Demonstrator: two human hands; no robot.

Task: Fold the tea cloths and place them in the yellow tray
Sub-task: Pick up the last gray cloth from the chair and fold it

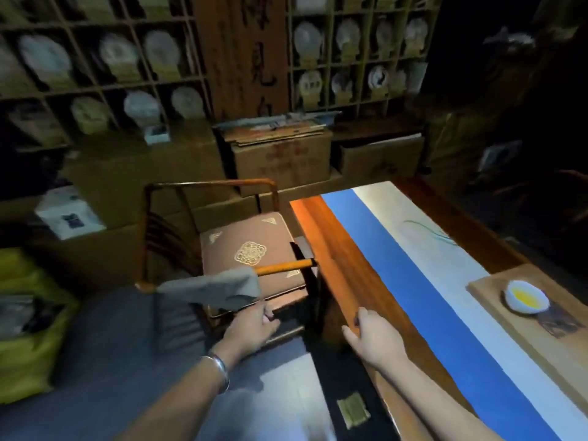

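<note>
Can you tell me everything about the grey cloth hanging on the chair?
The soft grey tea cloth hangs draped over the wooden armrest of the brown-cushioned chair, left of the wooden table. It looks limp, unfolded and blurry. The left hand is just below it; whether it touches is unclear.

Grey cloth [213, 289] in left hand [251, 329] — beside chair [251, 249]

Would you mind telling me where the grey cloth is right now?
In the head view, the grey cloth hangs over the wooden chair's armrest, left of the table and just above the left hand.
</note>
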